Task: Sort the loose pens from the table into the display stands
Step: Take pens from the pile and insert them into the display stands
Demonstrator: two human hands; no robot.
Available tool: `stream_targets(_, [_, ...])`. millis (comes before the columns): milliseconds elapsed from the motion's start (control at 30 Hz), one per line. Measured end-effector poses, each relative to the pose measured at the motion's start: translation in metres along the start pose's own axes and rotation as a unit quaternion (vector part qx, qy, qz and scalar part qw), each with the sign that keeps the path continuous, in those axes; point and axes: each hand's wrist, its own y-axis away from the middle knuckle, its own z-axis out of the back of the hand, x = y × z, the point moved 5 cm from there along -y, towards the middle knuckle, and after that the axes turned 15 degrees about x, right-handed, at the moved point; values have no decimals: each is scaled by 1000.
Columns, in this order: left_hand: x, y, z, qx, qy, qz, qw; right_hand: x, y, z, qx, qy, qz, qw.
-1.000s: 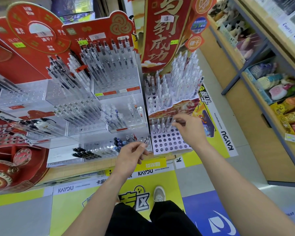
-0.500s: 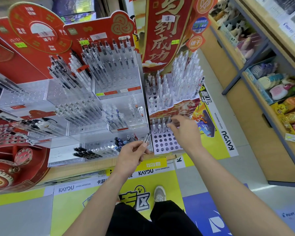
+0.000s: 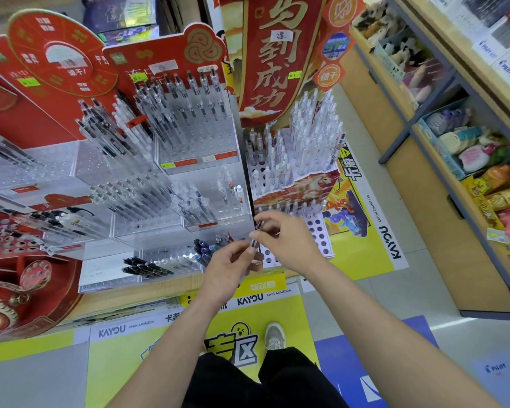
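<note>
Right hand [image 3: 289,240] pulls back from the white stand [image 3: 321,245] to meet the left hand [image 3: 230,269] | both pinch one pen [image 3: 254,240] at mid-frame, stand at its 2 o'clock | likely light, stiff, slick: grip mid-barrel

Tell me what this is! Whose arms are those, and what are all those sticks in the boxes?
A person wears a camera on the head, looking down, so those are that person's own arms. There is only this one view. The left hand holds a clear pen, and the right hand pinches its upper end. The sticks are pens, standing in clear plastic display stands on the table. Beside them is a white stand with round holes, many empty, where pens slot in. At the bottom is the person's shoe.
</note>
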Motion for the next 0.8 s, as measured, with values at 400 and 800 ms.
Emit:
stream_targets(400, [3, 33, 42, -15, -138, 35, 990, 66, 0, 14, -7, 8, 83, 996])
stream_targets(800, [-18, 195, 270, -238, -265, 49, 933, 277, -58, -154, 130, 128, 253, 950])
